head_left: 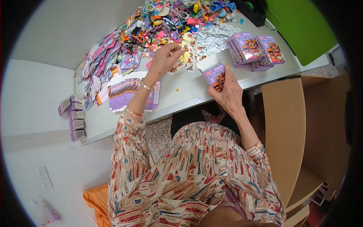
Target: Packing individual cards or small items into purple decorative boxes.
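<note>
My right hand (230, 94) grips a small purple cardboard box (214, 77) near the table's front edge. Its white top flap stands up, and colourful cartoon figures are printed on its front. My left hand (163, 61) is over the near side of the heap of small trinkets (166, 22), beside some brown-and-white printed cutouts (191, 53). Its fingers are curled together; whatever they may hold is too small to make out. Below my left forearm lies a row of flat purple box blanks (123, 94).
Stacked purple boxes (247, 47) stand at the right of the white table (181, 96). Small white packets (215, 36) lie behind. Glossy folded pieces (102, 56) spread leftward. More purple boxes (77, 119) sit by the left edge. A large open brown carton (283, 140) is at my right.
</note>
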The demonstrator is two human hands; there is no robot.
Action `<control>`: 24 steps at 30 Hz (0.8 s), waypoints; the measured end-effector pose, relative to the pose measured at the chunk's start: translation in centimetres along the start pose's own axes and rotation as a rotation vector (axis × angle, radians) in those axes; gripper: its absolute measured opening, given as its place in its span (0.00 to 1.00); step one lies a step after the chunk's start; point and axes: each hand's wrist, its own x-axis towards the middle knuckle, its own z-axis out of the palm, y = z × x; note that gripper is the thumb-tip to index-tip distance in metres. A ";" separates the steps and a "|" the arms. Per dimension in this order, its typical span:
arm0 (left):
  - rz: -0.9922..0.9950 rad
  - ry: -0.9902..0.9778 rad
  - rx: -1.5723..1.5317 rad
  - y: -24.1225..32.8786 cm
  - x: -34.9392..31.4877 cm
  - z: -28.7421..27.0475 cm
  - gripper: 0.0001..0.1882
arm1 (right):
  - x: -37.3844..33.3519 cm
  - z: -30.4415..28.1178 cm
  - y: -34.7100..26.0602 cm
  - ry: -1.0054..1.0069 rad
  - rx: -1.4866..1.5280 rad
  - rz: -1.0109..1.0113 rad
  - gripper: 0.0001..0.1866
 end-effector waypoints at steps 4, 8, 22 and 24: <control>-0.022 0.087 -0.217 4.4 -4.5 3.7 0.19 | 0.4 0.2 -0.3 0.018 0.117 0.020 0.50; -0.175 0.305 -0.739 6.4 -6.7 7.7 0.22 | 0.5 0.3 -1.0 -0.006 0.143 0.024 0.50; -0.146 -0.032 -0.561 5.3 -7.4 7.0 0.15 | 0.7 -1.6 -0.8 -0.167 0.311 -0.039 0.45; -0.097 -0.031 -0.504 5.6 -7.7 7.0 0.17 | 1.2 -2.4 -1.1 -0.200 0.291 -0.074 0.44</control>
